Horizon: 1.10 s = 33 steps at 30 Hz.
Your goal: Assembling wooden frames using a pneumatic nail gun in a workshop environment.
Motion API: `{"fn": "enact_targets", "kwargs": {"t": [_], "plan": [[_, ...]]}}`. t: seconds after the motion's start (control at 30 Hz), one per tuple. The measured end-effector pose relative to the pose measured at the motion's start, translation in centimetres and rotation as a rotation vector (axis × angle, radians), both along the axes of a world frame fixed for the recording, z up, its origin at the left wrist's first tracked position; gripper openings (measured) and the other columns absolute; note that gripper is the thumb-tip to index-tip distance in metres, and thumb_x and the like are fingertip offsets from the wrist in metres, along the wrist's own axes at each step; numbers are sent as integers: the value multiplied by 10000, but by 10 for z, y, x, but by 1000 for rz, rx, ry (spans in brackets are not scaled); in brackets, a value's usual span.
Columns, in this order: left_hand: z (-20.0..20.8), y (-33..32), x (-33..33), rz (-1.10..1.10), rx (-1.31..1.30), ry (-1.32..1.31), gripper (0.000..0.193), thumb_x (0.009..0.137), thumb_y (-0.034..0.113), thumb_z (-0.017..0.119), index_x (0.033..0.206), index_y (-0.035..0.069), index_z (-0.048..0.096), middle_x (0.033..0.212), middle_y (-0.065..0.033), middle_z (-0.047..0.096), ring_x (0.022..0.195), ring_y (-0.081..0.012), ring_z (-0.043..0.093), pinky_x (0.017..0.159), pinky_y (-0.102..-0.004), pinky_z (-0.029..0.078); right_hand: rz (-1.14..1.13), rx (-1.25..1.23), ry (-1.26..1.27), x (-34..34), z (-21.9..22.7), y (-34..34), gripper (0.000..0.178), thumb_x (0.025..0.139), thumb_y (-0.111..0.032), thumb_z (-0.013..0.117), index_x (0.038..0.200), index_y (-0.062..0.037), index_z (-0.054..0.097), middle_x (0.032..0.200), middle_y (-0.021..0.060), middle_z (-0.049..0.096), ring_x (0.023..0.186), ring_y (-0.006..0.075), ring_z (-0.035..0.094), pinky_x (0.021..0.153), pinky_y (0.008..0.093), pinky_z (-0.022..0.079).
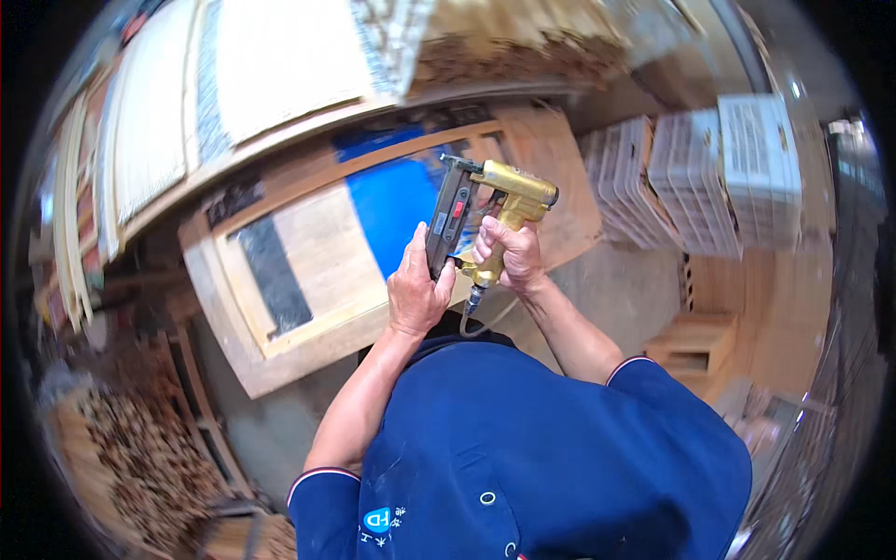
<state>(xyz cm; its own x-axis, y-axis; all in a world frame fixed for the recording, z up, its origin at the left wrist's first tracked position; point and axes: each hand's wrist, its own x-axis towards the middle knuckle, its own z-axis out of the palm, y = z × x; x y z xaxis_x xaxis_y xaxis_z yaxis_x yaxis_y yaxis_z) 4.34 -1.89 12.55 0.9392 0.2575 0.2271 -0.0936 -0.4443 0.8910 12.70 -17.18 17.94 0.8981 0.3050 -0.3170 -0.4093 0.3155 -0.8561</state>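
Plainly, in the head view, the right hand (518, 256) has its fingers clamped on a gold nail gun (519, 184), held above the right part of the desk (563, 191). The left hand's (415, 292) fingers close on its black magazine (450, 220). Left of it, a wooden frame (245, 297) lies on the desk.

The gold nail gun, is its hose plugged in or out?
Plugged in: the pale hose joins the fitting beneath the gold nail gun.
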Motion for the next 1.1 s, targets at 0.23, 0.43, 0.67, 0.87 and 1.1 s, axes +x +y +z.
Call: {"fn": "enact_targets", "kwargs": {"t": [0.23,0.43,0.67,0.87,1.1], "plan": [[11,-80,6,-408,317,59,810,854,221,777,1497,-52,366,1307,-273,620,909,-399,717,696,-419,602,-310,461,0,47,-57,-179,267,961,-199,659,1197,-90,594,688,-20,487,568,119,503,523,301,447],[13,-120,49,-732,-88,21,568,883,374,746,1285,-5,618,1020,-185,704,729,-306,673,710,-406,540,-288,993,121,50,-105,-263,204,982,-210,619,1140,-82,614,672,-26,514,533,113,501,491,286,434],[-70,-141,238,-477,618,-44,136,950,184,639,1004,81,709,917,-155,636,809,-384,651,664,-478,523,-335,778,174,31,-131,-321,318,941,-388,644,767,-170,491,606,-57,452,467,86,428,456,260,370],[-124,-161,398,-521,828,-66,145,873,182,625,914,87,726,1039,-129,669,948,-369,677,803,-491,554,-549,864,306,-10,-130,-338,271,944,-340,654,947,-82,570,623,-51,429,469,90,427,441,267,371],[-143,-185,435,-734,1004,66,132,834,155,639,901,74,717,1117,-102,677,1020,-371,667,848,-489,554,-702,712,271,-61,-138,-368,262,930,-263,697,1050,-63,578,620,-34,440,473,97,441,402,266,366]]}}
